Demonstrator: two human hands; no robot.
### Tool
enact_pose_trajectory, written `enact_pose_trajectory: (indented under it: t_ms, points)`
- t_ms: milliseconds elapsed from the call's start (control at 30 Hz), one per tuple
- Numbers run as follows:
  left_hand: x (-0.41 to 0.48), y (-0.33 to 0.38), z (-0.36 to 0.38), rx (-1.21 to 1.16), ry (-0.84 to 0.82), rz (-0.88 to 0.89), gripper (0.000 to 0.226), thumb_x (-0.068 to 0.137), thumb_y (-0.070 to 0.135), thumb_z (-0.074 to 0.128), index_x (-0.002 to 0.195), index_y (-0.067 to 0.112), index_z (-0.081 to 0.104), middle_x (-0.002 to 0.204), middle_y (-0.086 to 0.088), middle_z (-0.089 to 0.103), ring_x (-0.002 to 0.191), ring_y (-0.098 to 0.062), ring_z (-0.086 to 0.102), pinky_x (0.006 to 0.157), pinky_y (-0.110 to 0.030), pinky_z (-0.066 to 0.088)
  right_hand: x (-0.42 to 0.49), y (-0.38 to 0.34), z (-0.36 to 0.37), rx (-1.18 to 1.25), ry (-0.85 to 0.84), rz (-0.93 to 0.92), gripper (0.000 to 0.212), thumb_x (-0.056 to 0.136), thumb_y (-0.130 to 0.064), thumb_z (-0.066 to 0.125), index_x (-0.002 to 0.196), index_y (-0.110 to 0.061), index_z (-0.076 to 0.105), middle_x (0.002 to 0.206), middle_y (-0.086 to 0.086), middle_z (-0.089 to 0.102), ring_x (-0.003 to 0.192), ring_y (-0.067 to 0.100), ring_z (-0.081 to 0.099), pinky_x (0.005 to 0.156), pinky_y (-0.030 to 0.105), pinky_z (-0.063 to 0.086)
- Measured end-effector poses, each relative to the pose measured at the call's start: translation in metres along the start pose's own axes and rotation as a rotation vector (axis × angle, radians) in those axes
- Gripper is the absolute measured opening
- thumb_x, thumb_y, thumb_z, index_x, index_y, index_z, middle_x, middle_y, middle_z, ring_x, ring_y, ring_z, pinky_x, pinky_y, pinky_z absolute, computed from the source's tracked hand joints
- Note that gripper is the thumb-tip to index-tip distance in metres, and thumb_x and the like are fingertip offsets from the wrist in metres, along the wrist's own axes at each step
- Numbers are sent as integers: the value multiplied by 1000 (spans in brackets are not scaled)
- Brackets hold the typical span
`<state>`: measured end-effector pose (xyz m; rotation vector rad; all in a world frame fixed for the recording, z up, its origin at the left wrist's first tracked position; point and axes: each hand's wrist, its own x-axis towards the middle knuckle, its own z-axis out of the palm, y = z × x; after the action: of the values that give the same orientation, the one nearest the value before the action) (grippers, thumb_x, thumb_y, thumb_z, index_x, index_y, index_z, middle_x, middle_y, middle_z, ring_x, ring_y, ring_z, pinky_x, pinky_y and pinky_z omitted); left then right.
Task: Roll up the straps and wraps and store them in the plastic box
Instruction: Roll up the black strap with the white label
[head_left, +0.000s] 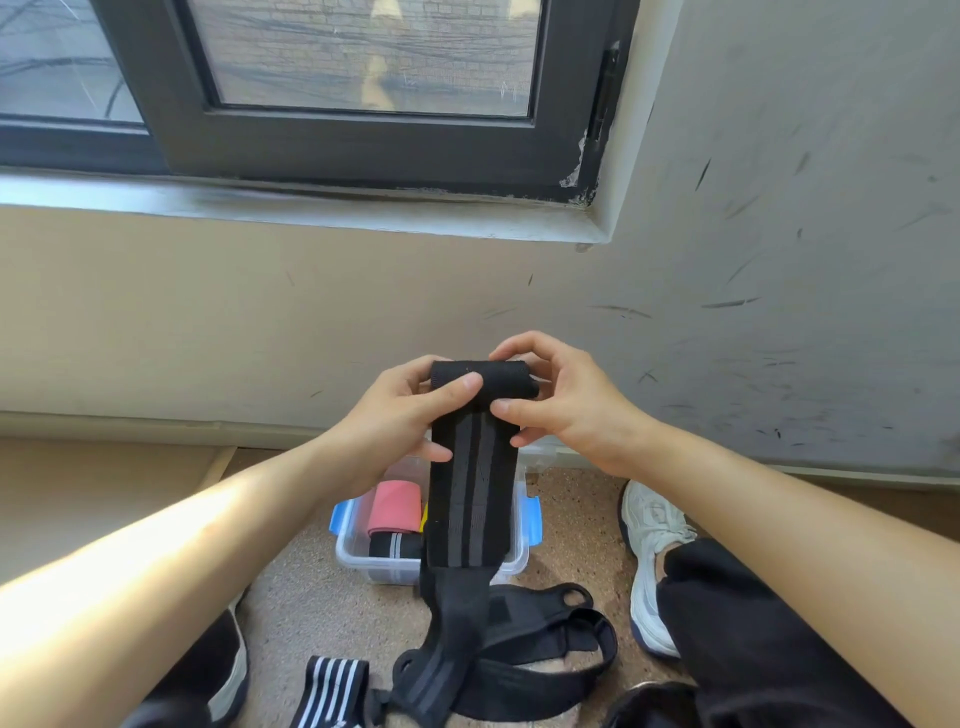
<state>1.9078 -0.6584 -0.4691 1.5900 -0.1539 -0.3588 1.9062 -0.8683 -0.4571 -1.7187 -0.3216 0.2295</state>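
Observation:
A black wrap with grey stripes (472, 499) hangs from both hands, its top end rolled into a short black roll held between my left hand (410, 415) and my right hand (561, 400). Its tail trails down to the floor. Below and behind it stands a clear plastic box (358, 556) with blue clips. Inside the box lie a pink roll (395, 506) and a black roll with white stripes (395, 545). More black straps (545, 639) lie tangled on the floor in front of the box. A black strap with white stripes (332, 686) lies at the bottom.
The box sits on a speckled brown floor (306, 597) close to a beige wall (260, 312) under a dark-framed window (363, 130). My white shoe (649, 556) and black trouser legs flank the straps on both sides.

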Motion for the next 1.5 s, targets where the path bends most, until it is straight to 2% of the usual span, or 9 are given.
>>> enact_pose_trajectory:
  t_ms: [167, 300, 500, 733, 933, 1067, 1267, 1400, 1500]
  points:
    - [1, 0, -3, -27, -7, 62, 23, 97, 23, 68, 119, 14, 65, 90, 2, 74, 86, -16, 69, 56, -27, 49, 1, -3, -4, 94, -64, 168, 38, 92, -32, 72, 126, -18, 63, 118, 12, 67, 109, 28, 70, 66, 38, 61]
    - [0, 0, -3, 25, -11, 157, 26, 97, 14, 70, 122, 19, 66, 93, 4, 75, 83, -15, 69, 56, -23, 52, 1, -3, -3, 140, -114, 262, 52, 87, -56, 62, 124, -20, 68, 113, 10, 72, 107, 31, 71, 66, 37, 60]
    - [-1, -1, -6, 75, 25, 223, 36, 91, 9, 76, 122, 26, 66, 104, 6, 76, 92, -20, 76, 57, -28, 56, 3, -6, -5, 190, -96, 177, 44, 89, -33, 70, 124, -6, 65, 105, 9, 66, 96, 26, 72, 63, 31, 60]
    - [-3, -1, -8, 14, -110, -54, 45, 88, 58, 65, 126, 34, 69, 120, -2, 75, 113, -29, 72, 90, -56, 59, 2, -4, -8, 108, -22, 62, 35, 89, -4, 75, 122, -13, 66, 105, 10, 66, 96, 19, 72, 65, 32, 60]
    - [-1, 0, -2, -23, -10, -13, 36, 95, 40, 68, 118, 13, 66, 96, 2, 73, 86, -15, 73, 55, -26, 54, 1, 1, -2, -51, 23, -74, 43, 82, 6, 77, 114, -22, 69, 100, 8, 67, 90, 18, 68, 64, 36, 62]
    - [-1, 0, -5, -11, -8, 30, 30, 93, 26, 73, 119, 12, 65, 93, 0, 73, 84, -17, 72, 56, -25, 53, 1, -2, -4, -57, -20, 1, 45, 85, 0, 78, 123, -20, 64, 111, 9, 67, 90, 18, 73, 61, 34, 60]
    - [-2, 1, -3, 53, 11, 174, 32, 90, 9, 78, 118, 17, 65, 94, 5, 75, 87, -19, 74, 58, -27, 55, 0, -6, -8, 123, -188, 254, 48, 93, -49, 60, 132, -21, 63, 124, 10, 68, 111, 28, 71, 64, 36, 61]
    - [-3, -1, -1, 100, 19, 289, 36, 87, 2, 79, 113, 23, 65, 92, 7, 74, 85, -15, 72, 57, -31, 57, 1, -5, -5, 169, -184, 251, 46, 95, -46, 63, 130, -16, 65, 119, 10, 69, 109, 28, 71, 66, 36, 61]
    - [-3, -2, -3, 127, 34, 289, 46, 81, 14, 85, 118, 31, 63, 105, 6, 74, 96, -15, 73, 63, -39, 59, 3, -5, -4, 226, -143, 216, 46, 91, -38, 72, 127, -11, 65, 112, 9, 67, 102, 26, 70, 61, 33, 60]
